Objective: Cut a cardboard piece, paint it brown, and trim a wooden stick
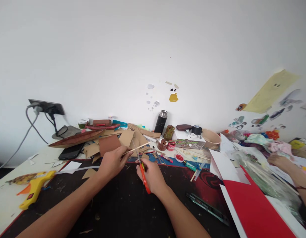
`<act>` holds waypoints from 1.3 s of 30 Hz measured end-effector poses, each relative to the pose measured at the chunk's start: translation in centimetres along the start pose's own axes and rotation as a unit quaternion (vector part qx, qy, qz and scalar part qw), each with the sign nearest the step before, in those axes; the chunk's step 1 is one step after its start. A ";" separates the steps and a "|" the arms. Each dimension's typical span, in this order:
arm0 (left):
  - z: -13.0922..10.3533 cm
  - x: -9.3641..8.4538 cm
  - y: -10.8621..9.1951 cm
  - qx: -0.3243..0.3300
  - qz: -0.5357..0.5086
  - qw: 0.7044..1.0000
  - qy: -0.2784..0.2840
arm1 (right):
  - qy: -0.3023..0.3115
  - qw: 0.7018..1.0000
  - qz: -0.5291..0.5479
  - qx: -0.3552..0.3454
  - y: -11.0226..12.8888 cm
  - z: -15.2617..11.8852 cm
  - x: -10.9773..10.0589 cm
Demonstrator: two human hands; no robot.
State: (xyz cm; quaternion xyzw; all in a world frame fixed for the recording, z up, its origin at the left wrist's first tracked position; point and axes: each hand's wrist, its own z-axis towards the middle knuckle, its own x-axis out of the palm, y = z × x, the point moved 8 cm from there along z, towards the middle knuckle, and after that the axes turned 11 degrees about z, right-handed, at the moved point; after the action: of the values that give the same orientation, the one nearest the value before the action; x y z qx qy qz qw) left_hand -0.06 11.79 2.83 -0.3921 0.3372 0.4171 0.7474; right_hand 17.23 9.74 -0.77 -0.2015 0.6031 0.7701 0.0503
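My left hand (114,162) is closed around a thin wooden stick (140,146), which points up and to the right from my fingertips. In my right hand (153,175) is a pair of scissors (144,180) with orange handles. Their blades are parted and reach up to the stick, crossing it just right of my left fingertips. Whether the blades touch the wood I cannot tell. Both hands are above the dark mat (123,205). Behind them lie pieces of brown cardboard (109,144).
A yellow glue gun (36,190) lies at left. Beyond are a brown model boat hull (76,138), a black flask (161,121) and paint jars (162,144). A utility knife (207,208) and red paper (254,208) lie at right, near another person's hand (281,163).
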 end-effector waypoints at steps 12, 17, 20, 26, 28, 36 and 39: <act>-0.3 0.5 0.1 0.000 -0.016 1.000 -0.014 | 0.003 1.000 0.017 0.003 -0.7 0.0 0.2; -0.3 0.4 -0.2 -0.005 -0.022 1.000 -0.004 | 0.000 1.000 0.017 0.000 -0.8 0.1 0.2; -0.3 0.4 -0.2 -0.007 -0.022 1.000 -0.001 | -0.001 1.000 0.028 0.001 -0.7 0.1 0.2; -0.5 0.8 0.1 -0.009 -0.017 1.000 -0.004 | 0.002 1.000 0.008 0.011 -0.5 -0.1 0.2; -0.6 0.9 0.2 -0.010 -0.016 1.000 -0.005 | 0.003 1.000 0.000 0.006 -0.5 -0.1 0.2; -0.6 0.9 0.2 -0.008 -0.020 1.000 -0.005 | 0.005 1.000 -0.027 0.007 -0.3 -0.2 0.1; -0.6 0.9 0.1 -0.007 -0.021 1.000 -0.007 | 0.005 1.000 -0.026 0.006 -0.1 -0.3 0.1</act>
State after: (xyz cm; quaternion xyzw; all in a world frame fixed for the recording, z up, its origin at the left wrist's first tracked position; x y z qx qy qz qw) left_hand 0.11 11.65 1.73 -0.4014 0.3204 0.4063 0.7557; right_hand 17.26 9.52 -0.97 -0.2210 0.6025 0.7638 0.0686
